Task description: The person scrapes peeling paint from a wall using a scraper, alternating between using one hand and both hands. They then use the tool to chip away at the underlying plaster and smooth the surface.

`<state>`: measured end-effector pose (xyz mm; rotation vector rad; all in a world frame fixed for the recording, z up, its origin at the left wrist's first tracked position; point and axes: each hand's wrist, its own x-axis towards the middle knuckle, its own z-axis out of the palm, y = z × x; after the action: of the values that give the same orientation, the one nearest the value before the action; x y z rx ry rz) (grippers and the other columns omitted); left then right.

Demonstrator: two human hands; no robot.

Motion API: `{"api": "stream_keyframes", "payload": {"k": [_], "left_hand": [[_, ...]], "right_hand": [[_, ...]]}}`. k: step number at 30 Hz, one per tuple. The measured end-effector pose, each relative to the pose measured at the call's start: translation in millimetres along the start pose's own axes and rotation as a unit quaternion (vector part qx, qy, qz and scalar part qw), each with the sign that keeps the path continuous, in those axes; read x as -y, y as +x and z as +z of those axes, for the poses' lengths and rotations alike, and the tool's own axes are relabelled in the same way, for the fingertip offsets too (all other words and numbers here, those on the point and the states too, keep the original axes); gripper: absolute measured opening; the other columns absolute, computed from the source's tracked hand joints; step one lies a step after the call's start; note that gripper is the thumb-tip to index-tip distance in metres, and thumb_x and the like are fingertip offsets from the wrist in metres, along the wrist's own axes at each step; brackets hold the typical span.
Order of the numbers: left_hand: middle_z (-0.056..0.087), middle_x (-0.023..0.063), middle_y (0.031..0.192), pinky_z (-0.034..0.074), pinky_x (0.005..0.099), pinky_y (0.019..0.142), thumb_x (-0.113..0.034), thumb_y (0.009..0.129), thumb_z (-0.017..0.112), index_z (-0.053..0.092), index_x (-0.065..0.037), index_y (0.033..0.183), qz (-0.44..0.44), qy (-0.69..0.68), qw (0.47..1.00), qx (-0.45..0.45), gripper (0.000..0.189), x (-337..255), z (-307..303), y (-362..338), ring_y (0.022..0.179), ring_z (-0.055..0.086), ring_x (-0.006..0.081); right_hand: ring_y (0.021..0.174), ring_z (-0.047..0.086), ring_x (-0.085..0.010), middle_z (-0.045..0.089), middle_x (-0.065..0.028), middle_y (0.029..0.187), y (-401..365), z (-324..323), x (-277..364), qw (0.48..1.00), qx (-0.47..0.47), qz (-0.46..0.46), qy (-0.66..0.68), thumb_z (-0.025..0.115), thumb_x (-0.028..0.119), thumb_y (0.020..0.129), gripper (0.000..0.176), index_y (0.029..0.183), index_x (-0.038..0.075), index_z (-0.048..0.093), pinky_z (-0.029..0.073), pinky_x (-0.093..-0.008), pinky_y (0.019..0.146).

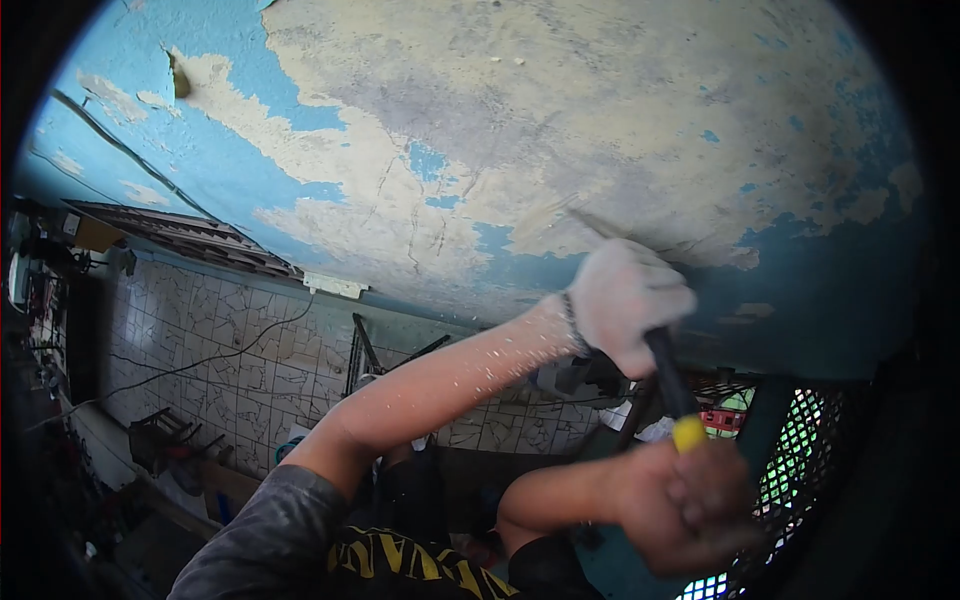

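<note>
Dusted pale with powder, my left hand [625, 300] is wrapped round a scraper whose thin blade [592, 224] touches the peeling wall [480, 130]. The scraper's black handle [672, 375] slants down from this hand to a yellow band [689, 434]. My right hand [690, 505], blurred by motion, is closed round the handle's end just below the band. Pale plaster shows in large patches between remains of blue paint [200, 130]. White flakes lie on my left forearm.
A cable [150, 165] runs along the wall to a louvred opening [190, 235]. Below is a floor of irregular tiles [230, 350], with a chair [175, 435] and clutter at the left. A metal mesh [795, 450] stands at the lower right.
</note>
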<state>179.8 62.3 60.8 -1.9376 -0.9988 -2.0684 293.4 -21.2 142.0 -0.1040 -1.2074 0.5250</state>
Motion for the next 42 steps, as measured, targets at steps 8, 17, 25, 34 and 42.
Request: {"api": "stream_keyframes", "payload": {"k": [8,17,25,34,42], "left_hand": [[0.043,0.0045,0.055,0.040,0.0429,0.047,-0.020,0.063,0.067,0.044,-0.012,0.061,-0.092,0.025,0.995,0.004,0.024,58.7,-5.3,-104.5,0.047,0.050,0.0294],[0.044,0.0036,0.059,0.038,0.0392,0.045,-0.019,0.064,0.068,0.049,-0.011,0.062,0.021,0.006,0.999,-0.034,0.021,12.4,-10.5,-14.4,0.047,0.048,0.0263],[0.043,0.0056,0.056,0.038,0.0404,0.046,-0.012,0.073,0.064,0.052,-0.008,0.065,-0.050,0.083,0.995,-0.034,0.015,63.2,-33.0,-120.3,0.045,0.048,0.0263],[0.044,0.0065,0.057,0.040,0.0403,0.048,-0.016,0.070,0.065,0.050,-0.009,0.065,-0.018,0.062,0.996,-0.055,0.018,20.8,-56.8,-40.9,0.048,0.050,0.0293],[0.044,0.0076,0.058,0.041,0.0427,0.050,-0.018,0.069,0.065,0.049,-0.010,0.066,-0.153,0.075,0.985,-0.041,0.019,71.5,-64.1,-152.9,0.049,0.050,0.0310]], "right_hand": [[0.043,0.034,-0.0108,0.037,0.0013,0.054,-75.0,-5.8,-69.1,0.992,-0.012,0.126,0.029,0.046,0.022,0.103,0.027,0.078,0.011,0.043,0.032,-0.0285,0.045],[0.048,0.039,-0.0106,0.039,-0.0007,0.056,-40.0,-4.4,-16.2,0.997,0.029,0.033,0.065,0.047,0.020,0.101,0.027,0.076,0.012,0.040,0.034,-0.0285,0.049],[0.050,0.045,-0.0136,0.046,-0.0035,0.064,-112.8,1.9,-53.3,0.987,0.086,0.119,0.059,0.057,0.021,0.100,0.025,0.082,0.010,0.043,0.036,-0.0302,0.048],[0.051,0.043,-0.0141,0.045,-0.0003,0.064,-73.0,27.1,-4.7,0.995,0.069,0.061,0.024,0.054,0.031,0.103,0.031,0.079,0.013,0.045,0.039,-0.0313,0.052],[0.057,0.063,-0.0260,0.061,-0.0080,0.067,-152.9,19.1,-69.6,0.988,0.124,0.082,-0.042,0.061,0.010,0.092,0.020,0.076,0.007,0.049,0.056,-0.0405,0.057]]}}
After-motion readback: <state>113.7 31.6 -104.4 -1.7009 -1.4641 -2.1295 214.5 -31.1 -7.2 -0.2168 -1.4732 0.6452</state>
